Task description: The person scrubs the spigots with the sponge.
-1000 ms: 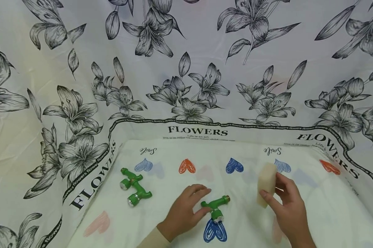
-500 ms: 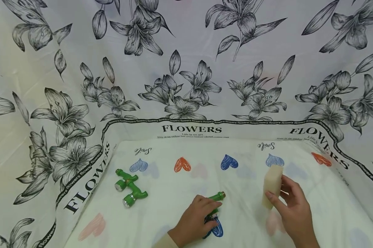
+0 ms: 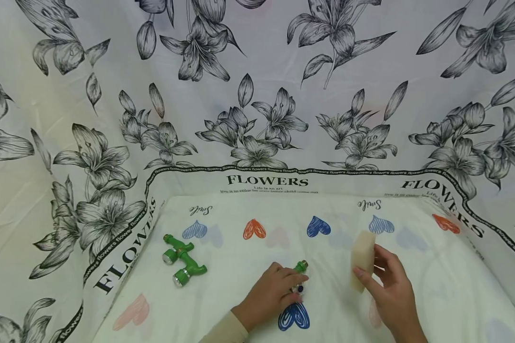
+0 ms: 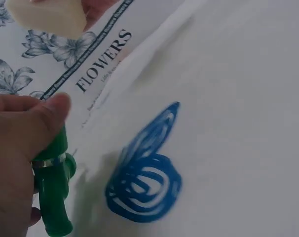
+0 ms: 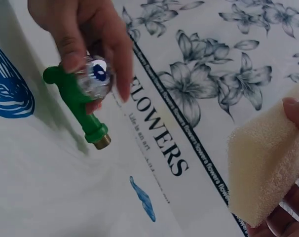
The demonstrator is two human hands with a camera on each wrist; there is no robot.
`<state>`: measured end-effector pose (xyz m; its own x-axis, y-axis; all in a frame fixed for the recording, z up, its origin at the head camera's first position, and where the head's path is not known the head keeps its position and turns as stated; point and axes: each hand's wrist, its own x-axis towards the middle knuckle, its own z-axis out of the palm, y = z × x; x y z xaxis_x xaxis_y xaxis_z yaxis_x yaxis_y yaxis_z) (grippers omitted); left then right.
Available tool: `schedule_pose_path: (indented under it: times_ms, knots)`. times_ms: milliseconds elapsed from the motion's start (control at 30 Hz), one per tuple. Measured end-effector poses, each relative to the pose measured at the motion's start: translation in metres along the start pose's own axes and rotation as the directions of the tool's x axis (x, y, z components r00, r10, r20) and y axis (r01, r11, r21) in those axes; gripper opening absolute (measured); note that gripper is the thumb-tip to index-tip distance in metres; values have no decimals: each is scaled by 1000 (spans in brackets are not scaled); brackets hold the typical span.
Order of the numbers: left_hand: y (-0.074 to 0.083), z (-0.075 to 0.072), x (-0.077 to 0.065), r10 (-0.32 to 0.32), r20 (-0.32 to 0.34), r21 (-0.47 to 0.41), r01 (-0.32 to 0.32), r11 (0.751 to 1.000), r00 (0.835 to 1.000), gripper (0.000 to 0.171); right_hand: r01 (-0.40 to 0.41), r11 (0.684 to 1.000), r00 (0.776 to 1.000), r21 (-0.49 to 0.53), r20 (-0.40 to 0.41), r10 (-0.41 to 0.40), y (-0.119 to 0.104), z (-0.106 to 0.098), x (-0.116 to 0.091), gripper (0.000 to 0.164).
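My left hand [image 3: 271,294] grips a green tap [image 5: 78,101] by its body and clear knob. In the right wrist view the tap's brass threaded end points down and the knob, with a blue dot, faces out between thumb and fingers. In the head view the hand covers most of it. A cream sponge [image 3: 362,261] is held upright in my right hand [image 3: 392,290], thumb on the near face and fingers behind. The sponge stands to the right of the tap, apart from it. Two more green taps [image 3: 188,267] lie close together on the cloth at the left.
A white cloth [image 3: 240,257] printed with hearts covers the work surface. Behind and to the left hangs a white curtain [image 3: 266,57] with black lily drawings and a "FLOWERS" border, meeting the surface's back edge.
My left hand has moved over the tap, closed its fingers on it and turned its knob to face right. The right hand still holds the sponge, shifted slightly.
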<state>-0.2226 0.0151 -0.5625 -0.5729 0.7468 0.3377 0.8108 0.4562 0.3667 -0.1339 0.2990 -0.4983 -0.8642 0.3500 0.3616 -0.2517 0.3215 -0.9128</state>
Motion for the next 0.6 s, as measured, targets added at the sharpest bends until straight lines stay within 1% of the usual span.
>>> schedule_pose_path:
  times_ms: [33,67,100,133,167,200,233,267,300,333,367,400,433,500,567,600]
  knots:
    - [-1,-3,1,-40,-28,-85,37,996,999,45,-4,1000,1000,1,7,4,-1,2,0,64]
    - [-1,-7,2,-89,-52,-181,79,980,995,44,-3,1000,1000,5,15,2,-2,5,-1,64]
    - [-1,-12,2,-140,-71,-287,114,951,988,43,3,1000,1000,2,25,-3,-4,8,-2,64]
    - [-2,-16,2,-195,-79,-395,149,907,978,42,7,1000,999,-5,38,-7,-5,12,-2,64]
    - [-2,-21,1,-254,-82,-498,181,848,964,40,11,1000,999,-10,49,-11,-6,16,-3,64]
    - [-2,-25,1,-310,-68,-598,210,774,948,38,15,1000,998,-14,63,-14,-7,19,-4,64]
    - [-3,-29,0,-361,-47,-685,233,691,931,37,22,1000,997,-8,76,-21,-8,24,-5,64]
    - [-3,-33,0,-400,-28,-752,245,612,916,36,27,1000,996,-14,89,-26,-9,28,-6,64]
    - [-4,-36,-1,-424,-11,-806,242,539,906,35,30,999,994,-22,102,-28,-9,32,-7,63]
    - [-4,-40,-2,-439,1,-846,234,478,898,35,29,999,993,-23,116,-26,-10,36,-8,63]
    - [-5,-42,-2,-444,7,-878,217,426,896,36,40,999,991,-15,128,-38,-11,40,-9,63]
    - [-6,-45,-3,-438,12,-902,199,383,899,37,42,999,989,-16,143,-39,-11,44,-10,63]
    - [-6,-47,-4,-431,12,-915,184,360,902,39,44,999,987,-19,157,-41,-12,48,-11,63]
    - [-7,-50,-6,-410,4,-932,153,329,912,44,44,999,982,-27,185,-39,-15,56,-13,63]
    - [-6,-53,-7,-392,-2,-941,131,311,920,47,57,998,976,-39,211,-47,-18,64,-16,64]
    - [-5,-54,-7,-387,-5,-943,124,308,922,48,57,997,973,-56,225,-43,-19,68,-18,64]
